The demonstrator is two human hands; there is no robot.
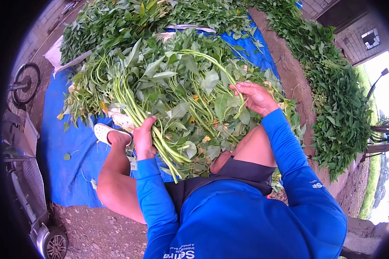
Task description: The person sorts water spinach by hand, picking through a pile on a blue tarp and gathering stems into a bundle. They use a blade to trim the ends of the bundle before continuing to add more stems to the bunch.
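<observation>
My left hand [144,139] is closed around a bunch of long green leafy stems [129,101] that look like water spinach. Their cut ends point down toward my lap, and the leaves reach away from me. Between the thumb and fingers of my right hand [256,97] is a single leafy stem [222,68], its long end arching up and left over the pile. Beneath both hands spreads a heap of loose leafy stems [194,114], with some yellowed leaves mixed in.
A blue tarp [75,168] lies under the heap. Stacked greens [112,26] stand at the back, and a long row of bundled greens [335,103] runs along the right. A wheeled vehicle [34,194] is at the left edge. My sandalled foot [106,134] rests beside the heap.
</observation>
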